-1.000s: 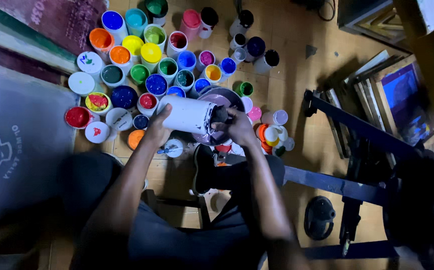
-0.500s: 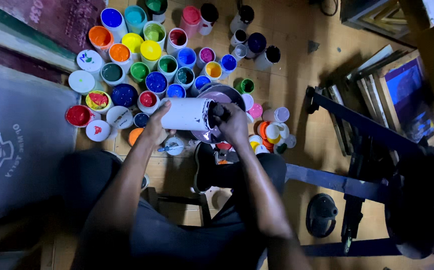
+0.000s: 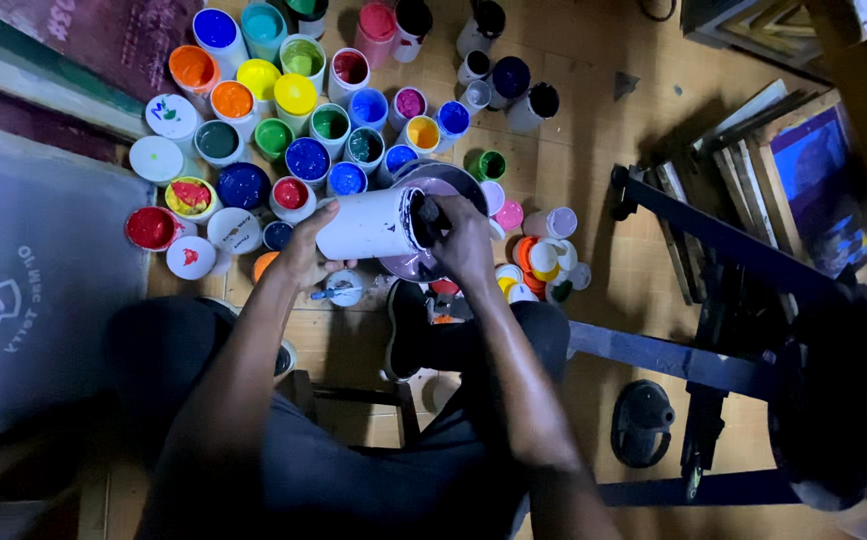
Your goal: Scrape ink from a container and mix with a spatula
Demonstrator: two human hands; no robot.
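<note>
The left hand (image 3: 305, 250) grips a white cylindrical tub (image 3: 365, 225) around its closed end, holding it tipped on its side above the wooden floor (image 3: 593, 140), with its open mouth turned to the right. The right hand (image 3: 461, 245) is at that mouth, fingers (image 3: 431, 212) curled into the opening; whether they hold a tool there cannot be told. The tub's mouth hangs over a dark round bowl (image 3: 443, 180) whose inside looks purplish, and the bowl sits on the floor just beyond the hands.

Behind the bowl, toward the far edge of the floor, stands a crowd of open paint pots (image 3: 308, 130) in orange, yellow, green, blue, red and purple, packed side by side. To the right of the hands lies a small heap of loose lids and caps (image 3: 543, 260), white, orange and pink. A small white lid with a blue-smeared stick (image 3: 338, 292) lies below the left hand. A grey printed cloth (image 3: 23, 290) covers the left edge of the floor, and a dark metal frame (image 3: 713, 300) stands at the right, with framed pictures (image 3: 813, 170) leaning behind it
</note>
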